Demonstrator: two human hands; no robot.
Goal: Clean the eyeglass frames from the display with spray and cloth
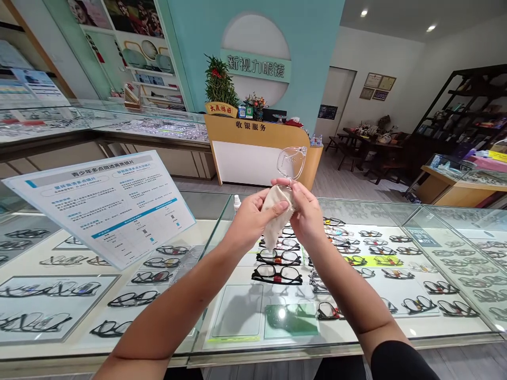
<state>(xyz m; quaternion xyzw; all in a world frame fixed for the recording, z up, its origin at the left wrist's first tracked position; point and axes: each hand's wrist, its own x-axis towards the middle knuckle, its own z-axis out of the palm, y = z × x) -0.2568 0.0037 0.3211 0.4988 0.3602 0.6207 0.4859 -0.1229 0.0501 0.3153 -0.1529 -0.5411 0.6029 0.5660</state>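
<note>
Both hands are raised over the glass display counter and meet in front of me. In my left hand is a beige cleaning cloth, pinched with the thumb on top and its tail hanging down. My right hand is closed on a pair of clear-framed eyeglasses. One lens stands up above my fingers, with a pattern of small dots on it. The other lens is mostly hidden behind the cloth and fingers.
Under the glass counter top lie rows of eyeglasses. A printed sheet stands at the left, and a small white bottle is just behind my left hand. A cashier desk stands across the floor.
</note>
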